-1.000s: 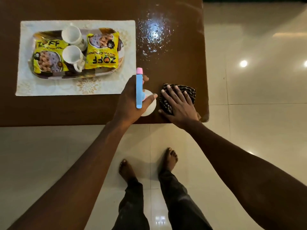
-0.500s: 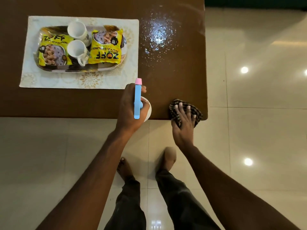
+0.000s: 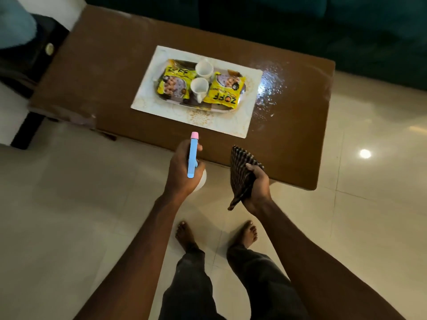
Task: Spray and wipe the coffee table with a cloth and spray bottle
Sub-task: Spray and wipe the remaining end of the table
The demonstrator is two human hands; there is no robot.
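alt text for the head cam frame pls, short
A person at a brown wooden coffee table grips a white spray bottle with blue trigger in the left hand and a dark striped cloth in the right hand, near the table's front edge. Spray droplets glisten right of a white placemat whose tray holds two white mugs and two yellow snack packets.

One wide-angle camera, worn on the head, looks forward and steeply down from a standing person's height. It faces the bench (image 3: pixel 92 72) from its near long side, the bench skewed across the upper frame; below the bench lie the floor (image 3: pixel 69 204) and the person's bare feet (image 3: pixel 245 234)
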